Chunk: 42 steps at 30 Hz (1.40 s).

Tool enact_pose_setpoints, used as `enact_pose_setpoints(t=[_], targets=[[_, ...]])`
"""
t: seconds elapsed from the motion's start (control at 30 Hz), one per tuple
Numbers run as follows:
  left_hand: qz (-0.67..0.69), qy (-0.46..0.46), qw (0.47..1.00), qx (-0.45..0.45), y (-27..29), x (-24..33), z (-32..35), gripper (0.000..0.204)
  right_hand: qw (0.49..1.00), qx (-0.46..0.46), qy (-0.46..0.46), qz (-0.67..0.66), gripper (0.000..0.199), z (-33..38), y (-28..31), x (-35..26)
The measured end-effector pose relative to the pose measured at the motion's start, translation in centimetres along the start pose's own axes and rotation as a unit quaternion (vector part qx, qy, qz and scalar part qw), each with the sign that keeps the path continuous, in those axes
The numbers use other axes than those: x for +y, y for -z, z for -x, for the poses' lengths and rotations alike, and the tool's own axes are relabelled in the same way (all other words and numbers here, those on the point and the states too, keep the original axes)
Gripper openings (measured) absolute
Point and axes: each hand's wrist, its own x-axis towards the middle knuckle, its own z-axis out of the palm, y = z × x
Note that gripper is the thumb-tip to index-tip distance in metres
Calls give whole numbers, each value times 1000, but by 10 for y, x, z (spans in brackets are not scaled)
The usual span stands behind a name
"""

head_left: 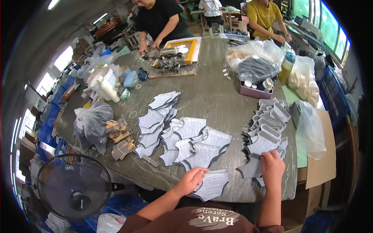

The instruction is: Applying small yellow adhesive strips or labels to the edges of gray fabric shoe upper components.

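Observation:
My left hand (191,181) pinches the edge of a light grey cut piece (213,185) with curved sides, at the table's near edge. My right hand (273,167) has its fingertips closed at the corner of a dark grey cut piece (249,169). That piece lies at the near end of a fanned row of grey cut pieces (268,136) on the right. Overlapping light grey pieces (204,153) spread out beyond my left hand. Farther left stands another fanned stack of light grey pieces (149,126).
Banded bundles (120,136) and a filled plastic bag (93,122) lie at left, near a black fan (74,186). A purple box (254,91) holds bottles at far right. Across the table (211,101), a person in black (165,19) works at a yellow frame (190,48).

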Motion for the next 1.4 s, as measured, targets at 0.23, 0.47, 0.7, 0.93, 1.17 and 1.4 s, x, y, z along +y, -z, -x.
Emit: enact_pose_setpoints(t=[0.23,0.47,0.7,0.93,1.17,1.4], targets=[[-297,-257,918,50,0,5,-6,34,930,-150,-71,-328,7,36,-37,-48],[-403,-232,885,33,-19,34,-2,48,793,-293,-181,-503,7,50,-64,-91],[-424,-244,871,37,-23,24,1,45,802,-250,-200,-504,8,57,-65,-88],[-401,-222,888,29,-25,17,3,50,752,-236,-262,-557,6,58,-65,-91],[-159,-219,962,-18,-28,5,3,56,717,-231,-238,-613,8,59,-65,-92],[-149,-271,951,-28,-24,15,6,61,750,-244,-203,-581,4,57,-63,-85]])
